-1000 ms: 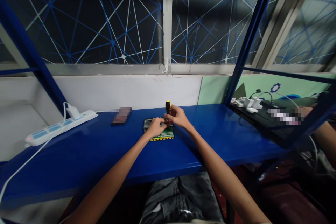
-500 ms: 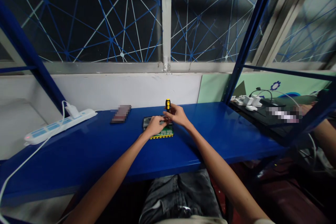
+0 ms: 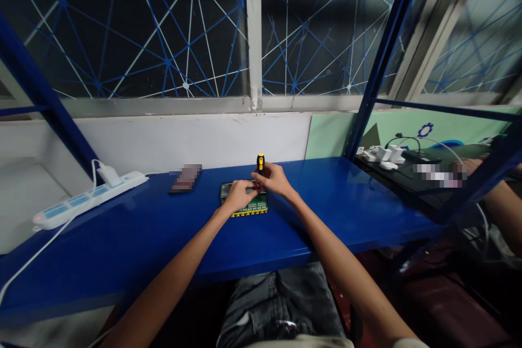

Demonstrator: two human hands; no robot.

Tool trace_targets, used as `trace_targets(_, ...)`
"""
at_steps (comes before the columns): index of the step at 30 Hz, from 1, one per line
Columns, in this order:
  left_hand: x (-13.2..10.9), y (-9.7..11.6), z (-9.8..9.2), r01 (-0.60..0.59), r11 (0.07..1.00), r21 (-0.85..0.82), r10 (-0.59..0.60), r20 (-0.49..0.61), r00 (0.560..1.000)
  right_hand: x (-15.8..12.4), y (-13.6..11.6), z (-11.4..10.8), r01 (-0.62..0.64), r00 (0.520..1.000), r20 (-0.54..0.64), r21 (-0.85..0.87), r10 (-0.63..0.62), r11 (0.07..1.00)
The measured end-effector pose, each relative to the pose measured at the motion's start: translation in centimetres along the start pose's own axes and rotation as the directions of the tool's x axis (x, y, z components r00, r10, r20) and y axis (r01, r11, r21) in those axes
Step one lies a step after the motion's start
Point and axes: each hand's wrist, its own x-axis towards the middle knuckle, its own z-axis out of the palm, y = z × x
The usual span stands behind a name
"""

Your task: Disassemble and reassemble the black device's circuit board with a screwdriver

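Note:
My right hand (image 3: 275,178) grips a screwdriver (image 3: 261,162) with a yellow and black handle, held upright with the handle on top. Below it lies a flat green piece (image 3: 258,205) with rows of small pale parts and a yellow-and-black striped front edge; whether it is a circuit board or a tool case I cannot tell. A dark, clear-looking part (image 3: 224,190) adjoins its back left. My left hand (image 3: 240,196) rests over the green piece, thumb and forefinger pinched together close to the screwdriver's lower end. The screwdriver's tip and whatever the left fingers hold are hidden.
On the blue table (image 3: 163,244), a blurred-out flat object (image 3: 186,179) lies at the back left. A white power strip (image 3: 92,199) with a cable stands farther left. Chargers (image 3: 389,155) and another person's arm (image 3: 499,201) are at the right, beyond a blue post (image 3: 377,65).
The view has shifted slightly, so the surroundings appear a little farther left. Both hands and the screwdriver keep nearly the same position over the green piece.

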Motion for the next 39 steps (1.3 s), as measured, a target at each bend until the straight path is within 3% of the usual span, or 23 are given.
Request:
trace_targets(5, 0.09, -0.14, 0.06, -0.029, 0.999, -0.023, 0.029, 0.016, 0.999, -0.05, -0.14, 0.0, -0.008, 1.0, -0.008, -0.02, 0.007, 1.0)
trace_targets(13, 0.03, 0.11, 0.05, 0.034, 0.999, 0.0, -0.034, -0.014, 0.999, 0.04, -0.15, 0.06, -0.014, 1.0, -0.01, -0.041, 0.014, 0.999)
trace_targets(19, 0.0, 0.13, 0.1, -0.012, 0.998, -0.055, 0.014, 0.047, 0.999, -0.04, 0.02, 0.01, 0.004, 1.0, -0.003, -0.028, -0.004, 1.0)
trace_targets(25, 0.03, 0.09, 0.14, 0.047, 0.998, -0.034, -0.045, 0.036, 0.998, -0.03, 0.28, 0.18, -0.013, 1.0, -0.007, -0.002, 0.013, 1.0)
trace_targets(33, -0.01, -0.08, 0.08, 0.014, 0.998, -0.06, -0.01, 0.056, 0.998, -0.05, 0.17, 0.28, -0.014, 1.0, -0.009, -0.021, 0.013, 1.0)
trace_targets(39, -0.08, 0.1, 0.21, 0.052, 0.998, -0.025, -0.052, 0.018, 0.999, -0.03, 0.08, 0.25, -0.001, 1.0, -0.008, -0.018, 0.001, 1.0)
